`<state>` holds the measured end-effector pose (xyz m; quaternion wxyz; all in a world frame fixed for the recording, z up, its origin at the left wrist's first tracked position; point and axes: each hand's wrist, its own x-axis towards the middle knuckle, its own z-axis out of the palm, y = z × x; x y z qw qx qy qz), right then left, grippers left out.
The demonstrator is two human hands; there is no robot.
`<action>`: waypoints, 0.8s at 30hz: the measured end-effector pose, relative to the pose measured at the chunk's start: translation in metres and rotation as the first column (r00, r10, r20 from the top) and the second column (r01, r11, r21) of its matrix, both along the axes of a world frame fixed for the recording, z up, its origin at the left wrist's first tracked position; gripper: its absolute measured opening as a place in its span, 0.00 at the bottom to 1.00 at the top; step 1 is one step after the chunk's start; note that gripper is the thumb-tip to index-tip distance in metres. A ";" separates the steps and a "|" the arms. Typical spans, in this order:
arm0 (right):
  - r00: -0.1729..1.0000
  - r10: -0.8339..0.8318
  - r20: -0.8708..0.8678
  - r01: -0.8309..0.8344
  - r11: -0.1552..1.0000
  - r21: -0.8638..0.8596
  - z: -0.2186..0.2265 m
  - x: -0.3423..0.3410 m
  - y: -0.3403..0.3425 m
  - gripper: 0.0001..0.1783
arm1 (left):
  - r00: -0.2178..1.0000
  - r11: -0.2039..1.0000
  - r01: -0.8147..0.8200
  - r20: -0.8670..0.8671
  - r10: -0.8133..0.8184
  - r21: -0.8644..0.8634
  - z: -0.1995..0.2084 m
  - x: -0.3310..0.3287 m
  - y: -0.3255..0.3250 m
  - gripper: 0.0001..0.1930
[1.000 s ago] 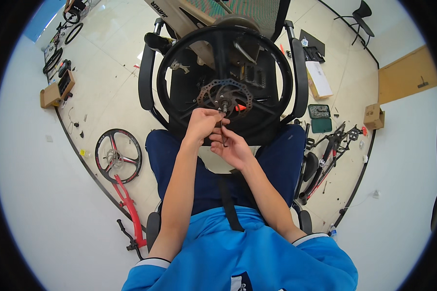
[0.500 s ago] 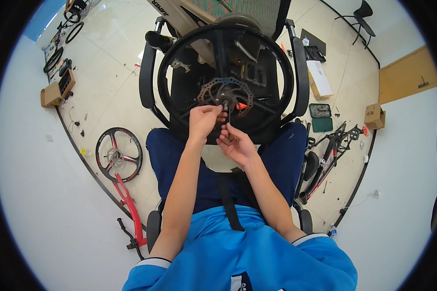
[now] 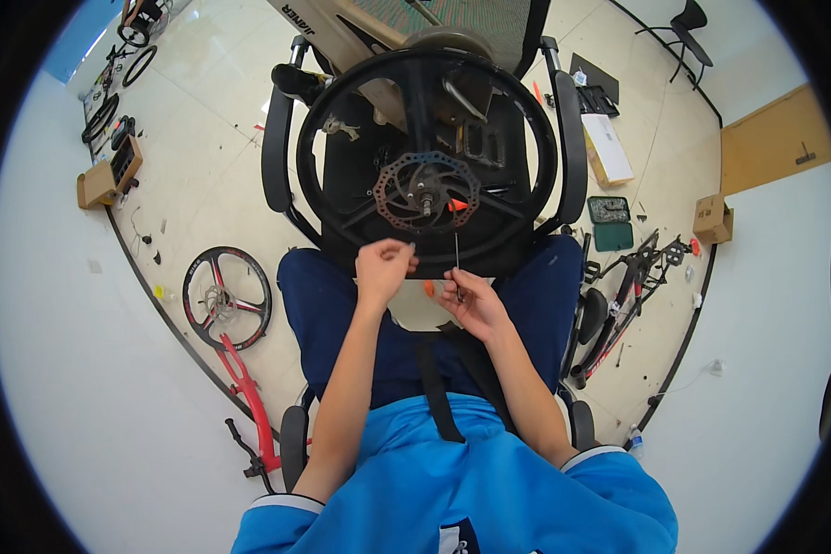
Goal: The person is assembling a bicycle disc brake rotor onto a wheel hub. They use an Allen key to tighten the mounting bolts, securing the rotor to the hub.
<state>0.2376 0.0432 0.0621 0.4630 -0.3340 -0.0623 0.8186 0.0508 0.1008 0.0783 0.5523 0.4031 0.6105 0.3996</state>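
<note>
A black bicycle wheel (image 3: 423, 102) with thick spokes lies over the seat of an office chair before me. Its perforated brake disc (image 3: 399, 174) faces up, and a threaded axle (image 3: 427, 203) stands out of the hub. My left hand (image 3: 384, 274) is closed below the disc, apart from the axle. Thumb and fingertips come together at something too small to make out. To its right, my right hand (image 3: 474, 303) grips a thin metal rod-like tool (image 3: 457, 254), its tip pointing toward the wheel. An orange piece (image 3: 429, 288) shows beside those fingers; whether it belongs to the tool is unclear.
Chair armrests (image 3: 571, 138) flank the wheel, with a light bicycle frame (image 3: 342, 37) behind it. A pedal (image 3: 483, 145) rests on the seat. On the floor lie another wheel (image 3: 226, 297), a red frame part (image 3: 249, 392), a dark bicycle frame (image 3: 626, 300) and a green case (image 3: 611, 237).
Both hands have drawn back from the axle toward my body, leaving the hub uncovered. My right hand has also shifted right with the thin tool.
</note>
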 end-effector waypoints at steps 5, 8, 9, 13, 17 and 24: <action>0.999 0.017 0.035 -0.017 1.000 -0.014 0.003 0.005 -0.011 0.12 | 0.761 0.947 0.187 -0.648 0.029 0.262 -0.054 0.010 0.005 0.09; 0.998 0.029 0.058 -0.028 1.000 -0.008 0.010 0.006 -0.013 0.12 | 0.575 0.905 0.331 -0.818 0.031 0.267 -0.078 0.011 0.021 0.09; 0.998 0.018 0.060 -0.017 1.000 -0.020 0.011 0.007 -0.014 0.12 | 0.511 0.894 0.374 -0.859 0.023 0.246 -0.082 0.012 0.026 0.09; 0.998 -0.013 0.055 0.015 0.998 -0.053 0.006 0.012 -0.021 0.11 | 0.199 0.879 0.476 -0.969 -0.147 -0.035 -0.083 0.020 0.041 0.14; 0.999 -0.017 0.046 0.020 0.998 -0.067 0.001 0.016 -0.026 0.11 | 0.067 0.835 0.455 -0.923 -0.379 -0.310 -0.067 0.030 0.057 0.22; 0.998 0.001 0.060 0.003 0.998 -0.055 0.003 0.016 -0.026 0.11 | 0.155 0.775 0.405 -0.799 -0.581 -0.485 -0.060 0.034 0.070 0.30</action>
